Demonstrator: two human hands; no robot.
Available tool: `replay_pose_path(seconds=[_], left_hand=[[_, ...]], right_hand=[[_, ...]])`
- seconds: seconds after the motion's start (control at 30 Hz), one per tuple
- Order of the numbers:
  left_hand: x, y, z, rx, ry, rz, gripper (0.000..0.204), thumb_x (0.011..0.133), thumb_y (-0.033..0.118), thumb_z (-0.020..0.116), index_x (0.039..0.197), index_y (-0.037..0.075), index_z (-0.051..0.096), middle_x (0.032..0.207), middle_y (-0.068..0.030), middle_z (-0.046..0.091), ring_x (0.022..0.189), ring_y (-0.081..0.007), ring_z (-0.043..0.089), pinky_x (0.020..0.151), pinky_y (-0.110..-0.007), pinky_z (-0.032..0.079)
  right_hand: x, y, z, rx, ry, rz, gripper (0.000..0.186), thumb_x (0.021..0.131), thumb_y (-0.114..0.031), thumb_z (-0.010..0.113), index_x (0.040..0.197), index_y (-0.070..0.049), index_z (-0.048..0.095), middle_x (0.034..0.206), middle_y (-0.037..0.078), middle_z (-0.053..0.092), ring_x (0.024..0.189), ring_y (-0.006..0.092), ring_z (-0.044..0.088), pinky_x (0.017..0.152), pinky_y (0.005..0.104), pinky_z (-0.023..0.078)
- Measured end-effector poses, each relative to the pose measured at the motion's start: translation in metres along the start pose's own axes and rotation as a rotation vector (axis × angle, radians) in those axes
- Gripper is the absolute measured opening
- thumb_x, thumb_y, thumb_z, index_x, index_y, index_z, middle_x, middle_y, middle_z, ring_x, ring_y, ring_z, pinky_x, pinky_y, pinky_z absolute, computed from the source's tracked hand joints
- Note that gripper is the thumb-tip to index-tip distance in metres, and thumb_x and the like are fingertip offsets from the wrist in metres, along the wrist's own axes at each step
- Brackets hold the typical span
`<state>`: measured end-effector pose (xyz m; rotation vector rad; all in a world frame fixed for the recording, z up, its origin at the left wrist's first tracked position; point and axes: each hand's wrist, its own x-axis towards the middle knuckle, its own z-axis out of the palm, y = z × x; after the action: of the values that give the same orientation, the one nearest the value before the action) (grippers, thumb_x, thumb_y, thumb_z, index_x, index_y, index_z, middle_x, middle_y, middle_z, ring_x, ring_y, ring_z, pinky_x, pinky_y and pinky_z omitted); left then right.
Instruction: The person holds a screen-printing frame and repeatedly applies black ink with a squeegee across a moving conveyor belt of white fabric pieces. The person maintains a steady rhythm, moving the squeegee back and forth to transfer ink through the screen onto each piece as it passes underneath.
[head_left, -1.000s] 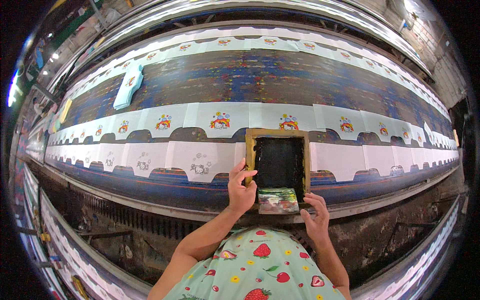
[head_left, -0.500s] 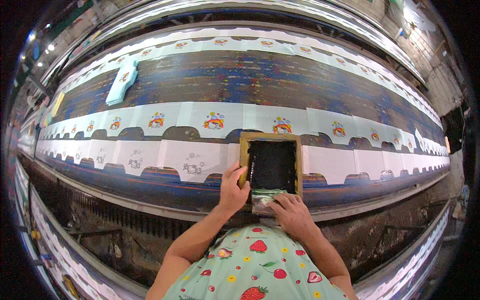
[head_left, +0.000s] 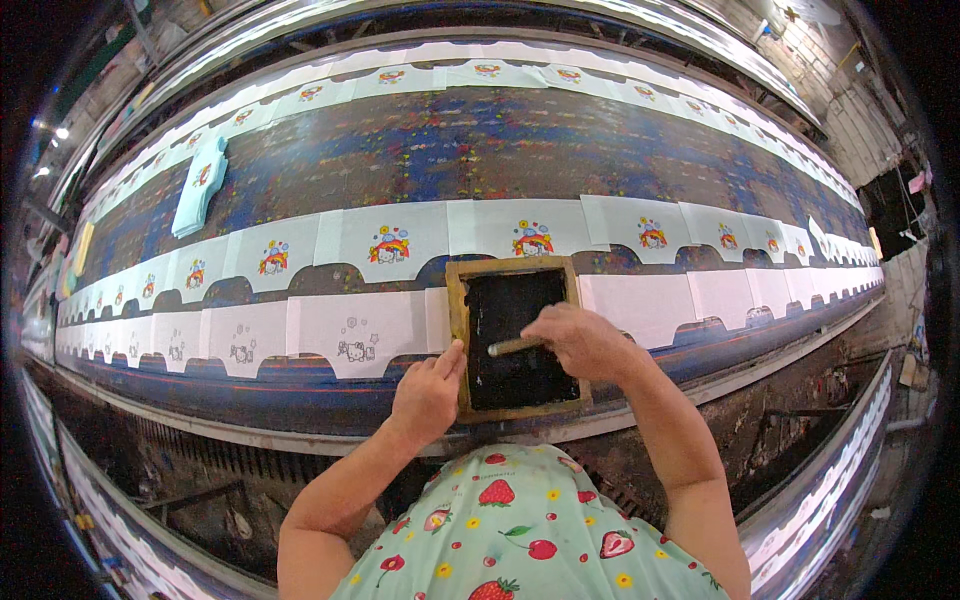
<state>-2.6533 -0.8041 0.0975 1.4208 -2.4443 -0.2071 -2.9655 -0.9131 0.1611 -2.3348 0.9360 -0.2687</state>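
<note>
Wooden-framed black screen [head_left: 520,340] flat on the white fabric panels [head_left: 350,330] at the table's near edge. Left hand [head_left: 428,392] pressing the frame's left rail, fingers flat; right hand [head_left: 578,340] closed round a wooden-handled squeegee [head_left: 512,347] on the mesh

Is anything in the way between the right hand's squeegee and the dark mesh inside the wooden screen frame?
Nothing visible. The right hand holds the squeegee directly over the dark mesh of the wooden screen frame. The left hand rests on the frame's left edge, outside the mesh.

Right hand [head_left: 580,340] moved from frame's near edge onto black mesh, now gripping squeegee [head_left: 512,347].
</note>
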Motion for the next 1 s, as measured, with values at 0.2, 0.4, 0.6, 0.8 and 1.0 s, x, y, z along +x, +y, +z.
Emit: replay_pose_path(seconds=[0.2, 0.4, 0.6, 0.8, 1.0], left_hand=[[0.002, -0.001, 0.003, -0.017, -0.007, 0.0, 0.039, 0.091, 0.007, 0.067, 0.126, -0.007, 0.075, 0.151, -0.0233, 0.069, 0.096, -0.0314, 0.076, 0.087, -0.042, 0.063], [0.004, 0.0, 0.002, -0.035, 0.027, -0.003, 0.034, 0.09, 0.005, 0.067, 0.121, -0.006, 0.076, 0.149, -0.0228, 0.07, 0.096, -0.0319, 0.077, 0.086, -0.043, 0.064], [0.004, -0.005, 0.007, -0.051, 0.021, 0.005, 0.041, 0.089, 0.004, 0.068, 0.128, -0.007, 0.075, 0.148, -0.0204, 0.07, 0.095, -0.032, 0.076, 0.087, -0.043, 0.063], [0.005, -0.004, 0.005, -0.077, 0.092, 0.015, 0.04, 0.09, 0.004, 0.069, 0.127, -0.006, 0.076, 0.144, -0.0189, 0.071, 0.109, -0.0355, 0.075, 0.096, -0.049, 0.061], [0.01, -0.011, 0.017, -0.209, 0.25, -0.051, 0.03, 0.09, 0.003, 0.073, 0.119, -0.002, 0.077, 0.14, -0.0179, 0.072, 0.125, -0.04, 0.07, 0.109, -0.053, 0.055]], right_hand=[[0.054, 0.035, -0.003, -0.154, 0.23, 0.045, 0.039, 0.092, 0.007, 0.068, 0.128, -0.006, 0.079, 0.124, 0.021, 0.078, 0.126, 0.0445, 0.069, 0.111, 0.0529, 0.056], [0.042, 0.027, 0.003, -0.152, 0.181, 0.093, 0.042, 0.09, 0.008, 0.067, 0.128, -0.007, 0.079, 0.121, 0.019, 0.076, 0.123, 0.043, 0.069, 0.11, 0.0523, 0.056], [-0.003, -0.008, 0.029, -0.219, 0.225, 0.01, 0.042, 0.083, 0.003, 0.072, 0.123, -0.01, 0.079, 0.115, 0.011, 0.074, 0.111, 0.0349, 0.069, 0.102, 0.0465, 0.058], [-0.047, -0.047, 0.051, -0.184, 0.202, 0.033, 0.044, 0.083, 0.0, 0.075, 0.125, -0.01, 0.078, 0.119, 0.011, 0.074, 0.113, 0.035, 0.069, 0.104, 0.0487, 0.057], [-0.074, -0.068, 0.07, -0.172, 0.201, 0.069, 0.051, 0.078, -0.004, 0.08, 0.129, -0.012, 0.078, 0.126, 0.01, 0.073, 0.121, 0.0357, 0.069, 0.106, 0.0496, 0.057]])
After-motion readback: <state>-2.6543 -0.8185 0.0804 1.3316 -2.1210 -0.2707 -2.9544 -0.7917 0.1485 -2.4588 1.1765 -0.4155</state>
